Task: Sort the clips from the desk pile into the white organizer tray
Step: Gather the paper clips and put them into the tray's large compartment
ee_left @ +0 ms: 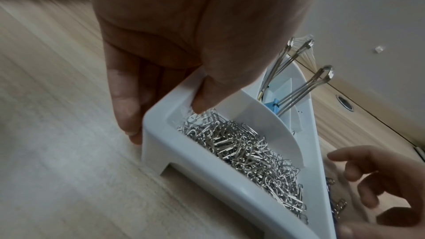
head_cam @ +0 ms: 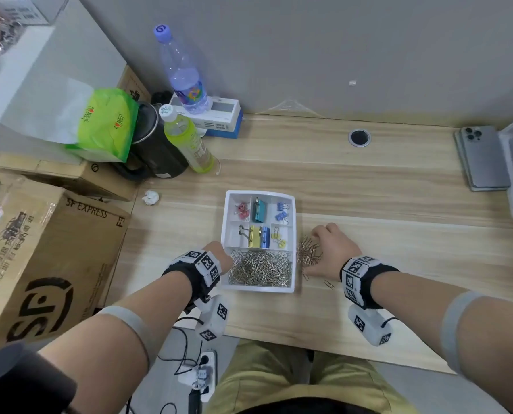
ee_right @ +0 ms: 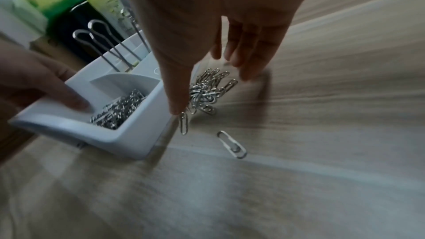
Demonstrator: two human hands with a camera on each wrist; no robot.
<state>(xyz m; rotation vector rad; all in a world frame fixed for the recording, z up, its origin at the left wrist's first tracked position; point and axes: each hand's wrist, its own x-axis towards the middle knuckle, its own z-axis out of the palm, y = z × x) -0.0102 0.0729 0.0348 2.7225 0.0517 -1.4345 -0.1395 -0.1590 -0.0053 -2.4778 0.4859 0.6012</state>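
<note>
The white organizer tray [head_cam: 260,193] sits mid-desk. Coloured binder clips [head_cam: 259,210] fill its small compartments and silver paper clips [head_cam: 261,268] fill the long front one. My left hand [head_cam: 226,259] grips the tray's front left corner, thumb [ee_left: 204,97] inside the wall and fingers [ee_left: 124,108] outside. Right of the tray lies a pile of paper clips [head_cam: 308,253] on the desk. My right hand [head_cam: 319,253] hovers over it, its fingers [ee_right: 248,55] spread and extended and its thumb [ee_right: 177,97] down by the tray wall. Two loose clips [ee_right: 232,144] lie nearer me.
At the back left stand two bottles [head_cam: 189,144], a black mug [head_cam: 156,150] and a green packet [head_cam: 106,124]. A cardboard box [head_cam: 40,264] flanks the desk's left edge. A phone [head_cam: 482,158] lies far right, a paper ball [head_cam: 150,197] left of the tray.
</note>
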